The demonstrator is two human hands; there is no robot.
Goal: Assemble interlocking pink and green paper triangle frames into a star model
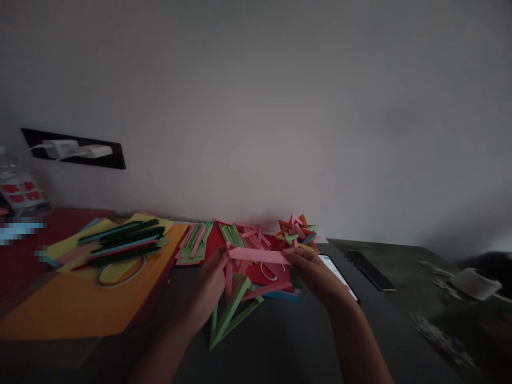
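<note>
A pink folded paper strip is stretched level between my two hands. My left hand pinches its left end, where another pink strip hangs down. The right end is gripped by the fingers of my right hand. Just below, a green paper triangle frame stands tilted near the dark tabletop, with pink strips around its upper part. Whether the held strip is joined to this frame I cannot tell. Behind my hands lies red paper with a loop on it.
Green strips and pink strips lie at the back, beside a multicoloured paper star. At left, dark strips rest on orange paper. A lit phone and a dark phone lie right; white cables farther right.
</note>
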